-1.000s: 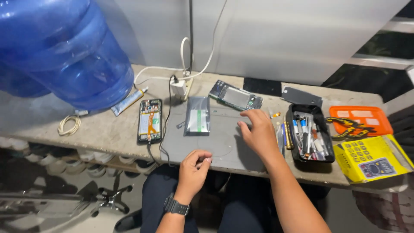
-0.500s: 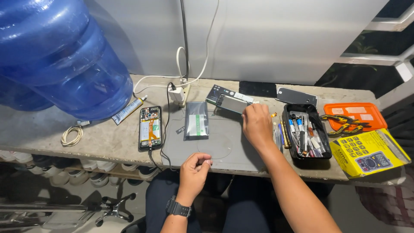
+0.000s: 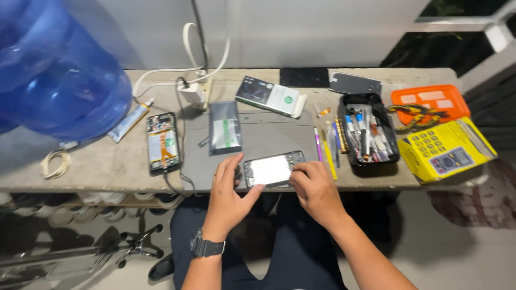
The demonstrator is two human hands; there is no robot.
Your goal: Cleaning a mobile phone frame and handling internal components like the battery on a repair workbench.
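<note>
Phone frame (image 3: 273,169): flat rectangle, dark rim, pale glossy centre; lies at the near edge of the grey mat (image 3: 269,134), between both hands.
Left hand (image 3: 230,196): fingers loosely spread, thumb and fingertips touching the frame's left end.
Right hand (image 3: 314,188): fingers curled, pinching the frame's right end.
Opened phone (image 3: 162,142): left of the mat, circuitry exposed.
Tool tray (image 3: 368,129): black, oblong, right of the mat.
</note>
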